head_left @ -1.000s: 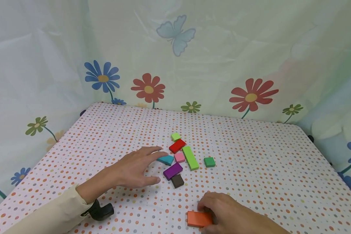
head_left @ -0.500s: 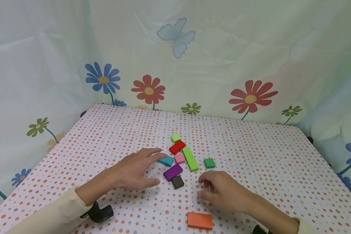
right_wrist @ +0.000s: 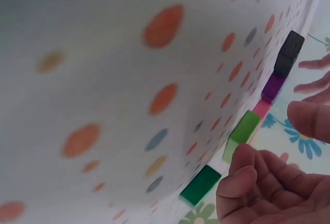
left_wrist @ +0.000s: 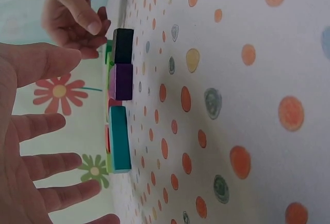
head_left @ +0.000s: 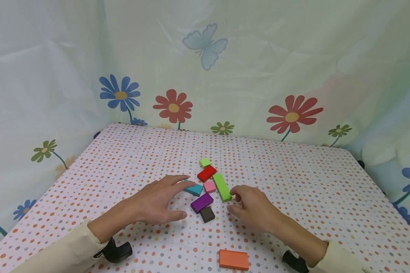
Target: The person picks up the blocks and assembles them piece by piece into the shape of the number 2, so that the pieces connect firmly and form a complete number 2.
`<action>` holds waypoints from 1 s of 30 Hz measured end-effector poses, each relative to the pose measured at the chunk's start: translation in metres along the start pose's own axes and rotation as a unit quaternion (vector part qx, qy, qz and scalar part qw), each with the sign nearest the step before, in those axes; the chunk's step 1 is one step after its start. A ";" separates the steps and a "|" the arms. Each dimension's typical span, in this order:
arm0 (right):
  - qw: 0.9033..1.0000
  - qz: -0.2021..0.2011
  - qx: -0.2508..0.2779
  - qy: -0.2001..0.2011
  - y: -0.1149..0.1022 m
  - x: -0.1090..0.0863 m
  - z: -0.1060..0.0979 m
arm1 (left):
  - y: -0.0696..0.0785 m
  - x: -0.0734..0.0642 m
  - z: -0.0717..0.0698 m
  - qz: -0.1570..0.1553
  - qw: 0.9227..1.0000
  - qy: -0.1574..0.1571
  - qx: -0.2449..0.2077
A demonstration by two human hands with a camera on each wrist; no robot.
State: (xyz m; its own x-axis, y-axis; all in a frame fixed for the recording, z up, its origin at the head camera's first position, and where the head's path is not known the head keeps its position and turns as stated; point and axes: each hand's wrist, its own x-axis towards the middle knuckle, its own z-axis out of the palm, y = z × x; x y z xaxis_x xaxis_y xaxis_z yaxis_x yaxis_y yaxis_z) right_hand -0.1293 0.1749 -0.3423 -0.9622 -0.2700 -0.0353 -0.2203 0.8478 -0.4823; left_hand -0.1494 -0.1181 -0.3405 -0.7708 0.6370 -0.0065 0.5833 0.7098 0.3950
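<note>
My left hand point(head_left: 158, 201) hovers at the left with fingers spread, its fingertips overlapping the teal block point(head_left: 195, 189) in the head view. Nothing is in its grasp. On the other side, my right hand point(head_left: 254, 206) has loosely bent fingers, holds nothing, and sits beside the long lime green block point(head_left: 222, 187). It hides the dark green block point(right_wrist: 201, 185), which shows in the right wrist view. Between the hands lie a purple block point(head_left: 202, 203), a dark brown block point(head_left: 207, 214) and a pink block point(head_left: 210, 186).
Behind the pink block are a red block point(head_left: 206, 173) and a small lime block point(head_left: 205, 162). An orange block point(head_left: 234, 259) lies alone near the front of the dotted tablecloth point(head_left: 150, 151). A flowered curtain point(head_left: 253, 68) stands along the back and sides.
My right hand has let go of the orange block at the front and moved forward to beside the long lime green block. The left hand has stayed nearly in place.
</note>
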 end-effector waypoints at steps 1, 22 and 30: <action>1.000 0.004 -0.005 0.004 -0.002 0.001 0.001 | 0.000 0.000 0.000 -0.001 1.000 -0.001 0.001; 0.997 0.055 -0.055 0.008 -0.011 0.024 0.016 | 0.003 0.000 0.001 -0.005 1.000 -0.006 -0.003; 0.997 0.063 -0.051 0.010 -0.010 0.027 0.018 | 0.004 -0.001 0.001 -0.001 1.000 -0.002 -0.003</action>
State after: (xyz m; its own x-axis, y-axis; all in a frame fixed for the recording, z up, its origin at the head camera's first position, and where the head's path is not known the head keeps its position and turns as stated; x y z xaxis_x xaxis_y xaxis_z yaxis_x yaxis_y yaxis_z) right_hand -0.1499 0.1504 -0.3542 -0.9861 -0.1496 -0.0719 -0.1112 0.9170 -0.3830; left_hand -0.1460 -0.1154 -0.3396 -0.7711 0.6367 -0.0106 0.5804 0.7095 0.3998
